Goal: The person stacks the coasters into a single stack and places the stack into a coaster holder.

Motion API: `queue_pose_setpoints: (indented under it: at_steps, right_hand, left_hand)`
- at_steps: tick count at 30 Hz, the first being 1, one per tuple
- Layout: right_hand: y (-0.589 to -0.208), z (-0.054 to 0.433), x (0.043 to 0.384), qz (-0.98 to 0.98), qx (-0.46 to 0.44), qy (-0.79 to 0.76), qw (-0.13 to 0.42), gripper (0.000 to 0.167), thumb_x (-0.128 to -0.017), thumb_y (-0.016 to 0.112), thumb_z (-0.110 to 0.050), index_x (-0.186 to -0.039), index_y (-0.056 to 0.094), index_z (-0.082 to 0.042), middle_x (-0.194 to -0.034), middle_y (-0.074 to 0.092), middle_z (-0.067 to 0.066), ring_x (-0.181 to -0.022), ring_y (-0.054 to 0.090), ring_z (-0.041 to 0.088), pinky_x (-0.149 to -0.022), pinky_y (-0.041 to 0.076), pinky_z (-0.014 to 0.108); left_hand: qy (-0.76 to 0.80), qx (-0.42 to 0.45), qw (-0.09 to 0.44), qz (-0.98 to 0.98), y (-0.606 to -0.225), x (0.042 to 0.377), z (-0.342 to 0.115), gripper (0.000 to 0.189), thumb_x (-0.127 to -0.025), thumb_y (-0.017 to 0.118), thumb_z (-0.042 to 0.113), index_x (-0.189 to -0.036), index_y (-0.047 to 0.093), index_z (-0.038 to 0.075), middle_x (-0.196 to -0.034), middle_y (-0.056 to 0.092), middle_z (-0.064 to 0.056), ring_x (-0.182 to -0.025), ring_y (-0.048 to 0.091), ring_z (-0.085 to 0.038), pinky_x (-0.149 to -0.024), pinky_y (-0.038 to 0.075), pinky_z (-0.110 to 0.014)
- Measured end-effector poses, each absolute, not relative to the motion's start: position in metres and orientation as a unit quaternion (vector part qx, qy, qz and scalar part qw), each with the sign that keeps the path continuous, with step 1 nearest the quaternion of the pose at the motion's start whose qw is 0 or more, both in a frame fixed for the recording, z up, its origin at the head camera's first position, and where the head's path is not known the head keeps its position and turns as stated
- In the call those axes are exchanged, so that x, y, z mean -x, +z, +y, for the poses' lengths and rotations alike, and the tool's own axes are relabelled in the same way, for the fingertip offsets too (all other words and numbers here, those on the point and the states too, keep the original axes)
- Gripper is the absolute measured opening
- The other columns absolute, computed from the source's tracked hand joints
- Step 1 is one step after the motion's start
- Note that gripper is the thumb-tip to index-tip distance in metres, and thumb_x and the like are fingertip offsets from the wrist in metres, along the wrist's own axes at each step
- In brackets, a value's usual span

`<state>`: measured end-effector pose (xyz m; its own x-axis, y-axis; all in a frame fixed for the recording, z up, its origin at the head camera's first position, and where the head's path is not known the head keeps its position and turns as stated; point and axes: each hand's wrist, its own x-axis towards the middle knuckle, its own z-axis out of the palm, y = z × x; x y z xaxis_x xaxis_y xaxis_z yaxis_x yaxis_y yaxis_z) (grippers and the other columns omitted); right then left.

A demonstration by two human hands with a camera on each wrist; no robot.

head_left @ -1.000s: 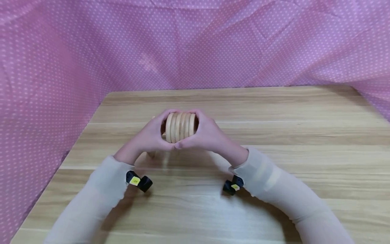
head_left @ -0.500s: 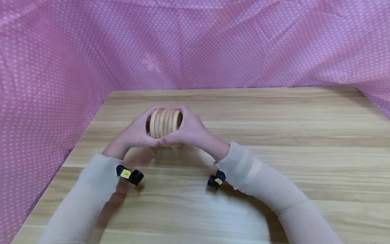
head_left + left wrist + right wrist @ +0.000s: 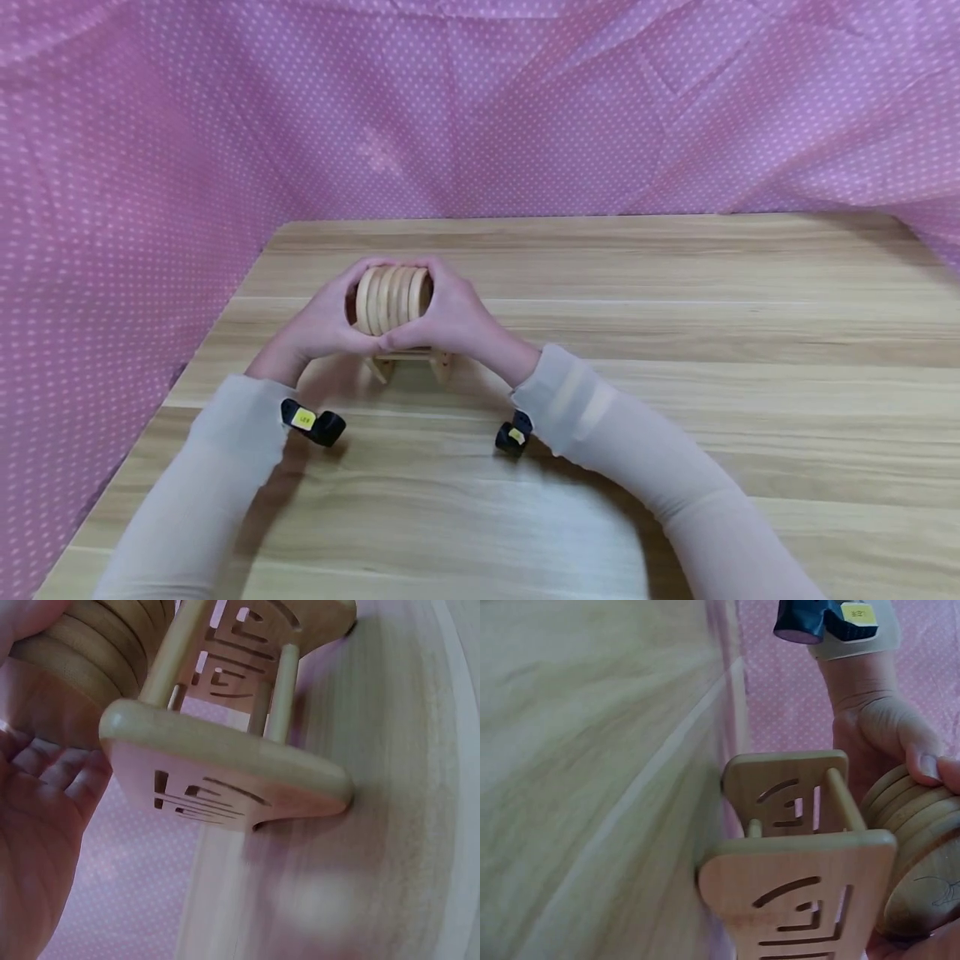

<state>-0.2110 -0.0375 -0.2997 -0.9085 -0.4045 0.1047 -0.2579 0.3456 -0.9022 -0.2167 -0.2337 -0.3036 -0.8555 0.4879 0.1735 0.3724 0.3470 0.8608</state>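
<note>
Both hands hold a stack of several round wooden coasters [image 3: 392, 300], lying on edge side by side. My left hand [image 3: 324, 315] curls round its left end, my right hand [image 3: 456, 315] round its right end, and the thumbs meet in front. Directly below, a small wooden coaster rack [image 3: 441, 367] stands on the table, mostly hidden by the hands in the head view. Its side panels [image 3: 285, 780] have cut-out patterns, joined by round rods [image 3: 285, 694]. In the right wrist view the end coaster [image 3: 930, 889] shows a line drawing; the stack is beside the rack's top edge.
The wood-grain table [image 3: 675, 400] stretches out to the right and in front of the hands. Pink dotted cloth [image 3: 525, 117] hangs behind and along the left side. A small black camera sits on each wrist, the left [image 3: 322, 427] and the right [image 3: 513, 435].
Both hands have carried the coaster stack left and slightly away from me, more slowly in the last half second. More of the rack's front now shows beneath them. The grip looks the same.
</note>
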Motion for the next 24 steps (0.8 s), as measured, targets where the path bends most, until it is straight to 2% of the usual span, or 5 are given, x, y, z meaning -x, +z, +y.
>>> queue_pose_setpoints:
  at_steps: [10,16,24]
  right_hand:
    - [-0.313,-0.038,0.216,0.805,0.229,-0.545,0.058,0.093,-0.051,0.09,-0.028,-0.13,0.042,-0.019,-0.114,0.055,0.0,-0.098,0.053,0.013,-0.084,0.047,0.028]
    - [-0.318,-0.038,0.217,0.811,0.246,-0.529,0.038,0.092,-0.053,0.089,-0.026,-0.131,0.041,-0.016,-0.117,0.053,0.003,-0.1,0.052,0.015,-0.085,0.047,0.031]
    - [-0.321,-0.039,0.221,0.809,0.283,-0.514,0.032,0.091,-0.054,0.089,-0.023,-0.13,0.04,-0.012,-0.119,0.051,0.003,-0.103,0.051,0.015,-0.091,0.044,0.031]
  left_hand:
    - [0.505,-0.266,0.047,0.82,-0.312,0.218,-0.235,0.09,-0.06,0.08,-0.004,-0.137,0.033,0.006,-0.123,0.048,-0.008,-0.105,0.051,-0.016,-0.089,0.047,-0.024]
    - [0.507,-0.277,0.039,0.815,-0.316,0.218,-0.234,0.09,-0.059,0.08,-0.004,-0.136,0.035,0.009,-0.124,0.048,-0.008,-0.107,0.05,-0.018,-0.091,0.046,-0.026]
    - [0.514,-0.274,0.036,0.812,-0.321,0.217,-0.234,0.091,-0.059,0.08,-0.007,-0.136,0.032,0.007,-0.126,0.045,-0.008,-0.109,0.048,-0.017,-0.093,0.044,-0.026]
